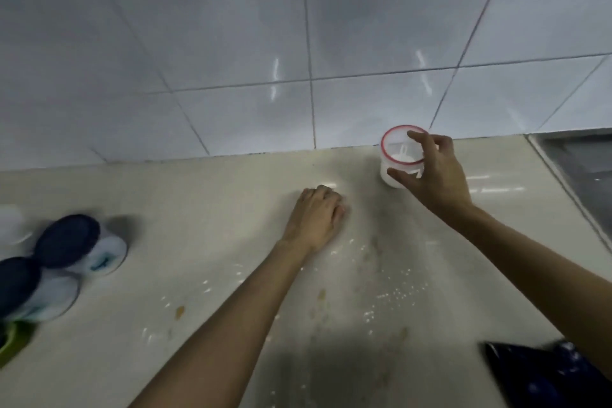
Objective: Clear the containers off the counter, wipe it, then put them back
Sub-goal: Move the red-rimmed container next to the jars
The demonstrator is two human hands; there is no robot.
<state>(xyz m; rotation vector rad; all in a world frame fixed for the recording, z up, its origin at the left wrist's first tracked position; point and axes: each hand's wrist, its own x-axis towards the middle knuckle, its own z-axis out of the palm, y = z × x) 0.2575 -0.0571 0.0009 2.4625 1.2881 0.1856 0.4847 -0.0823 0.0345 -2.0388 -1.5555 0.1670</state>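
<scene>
A clear container with a red rim [394, 156] holds white powder and stands at the back of the beige counter [198, 209], close to the tiled wall. My right hand [433, 172] wraps around it, thumb on the near side and fingers over the rim. My left hand [318, 215] rests palm down on the counter's middle, fingers curled; whether anything lies under it is hidden. Two white containers with dark blue lids, one [79, 245] behind the other [29, 291], stand at the left edge of the view.
White grains and brown crumbs are scattered over the counter in front of me. A green object [10, 338] shows at the far left. A metal sink edge [576, 162] lies at the right. Dark patterned cloth [543, 374] sits bottom right.
</scene>
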